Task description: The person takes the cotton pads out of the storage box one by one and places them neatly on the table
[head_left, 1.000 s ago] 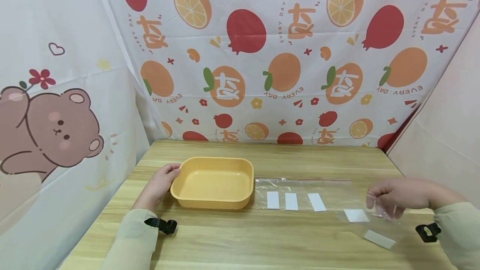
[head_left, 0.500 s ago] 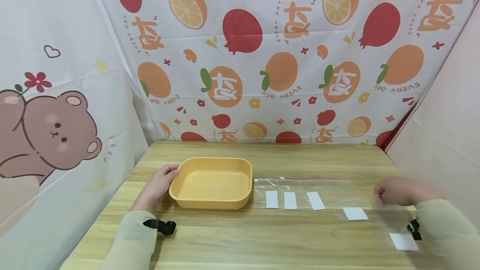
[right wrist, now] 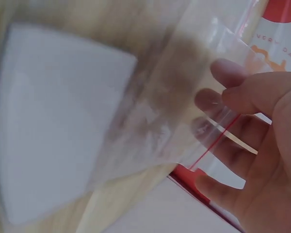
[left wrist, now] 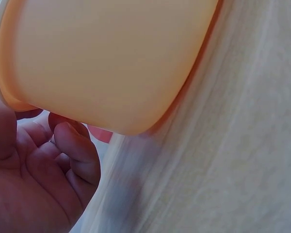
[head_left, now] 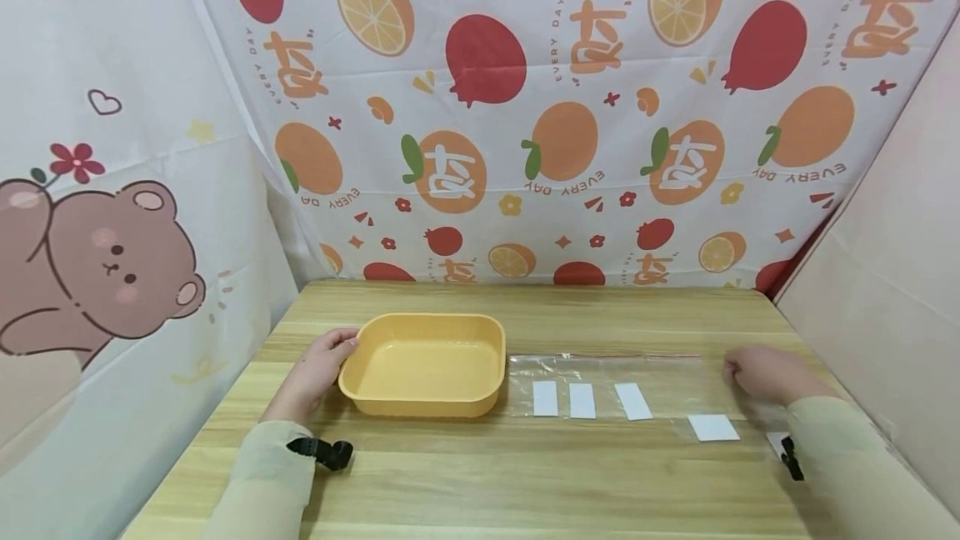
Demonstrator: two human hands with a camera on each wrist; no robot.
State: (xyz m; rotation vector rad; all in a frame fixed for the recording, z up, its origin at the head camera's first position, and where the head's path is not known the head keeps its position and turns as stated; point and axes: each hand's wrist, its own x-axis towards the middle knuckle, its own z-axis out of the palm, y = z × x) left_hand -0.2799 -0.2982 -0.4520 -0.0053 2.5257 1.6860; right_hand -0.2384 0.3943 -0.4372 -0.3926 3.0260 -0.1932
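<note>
At the left end of a yellow plastic basin [head_left: 423,408], my left hand [head_left: 322,369] holds the rim. The left wrist view shows that hand's curled fingers [left wrist: 77,150] against the basin's outer wall. My right hand [head_left: 772,375] is low over the table's right side, pinching a clear zip-lock bag [right wrist: 150,121] near its red seal line. A white rectangular panel [right wrist: 58,121] shows on this bag; in the head view the sleeve and wrist strap mostly hide it. Several similar clear bags with white labels [head_left: 632,401] lie overlapping in a row between basin and right hand.
The wooden table [head_left: 525,482] reaches back to a fruit-printed curtain [head_left: 487,148]. Pale cloth walls stand at both sides, the left one with a bear print [head_left: 120,261]. Black camera straps [head_left: 322,452] sit on both wrists.
My right hand, holding the bag, swung a little right and then back left, away from me. The bag's white panel moved right, then went mostly behind the sleeve. Left hand and basin stayed put.
</note>
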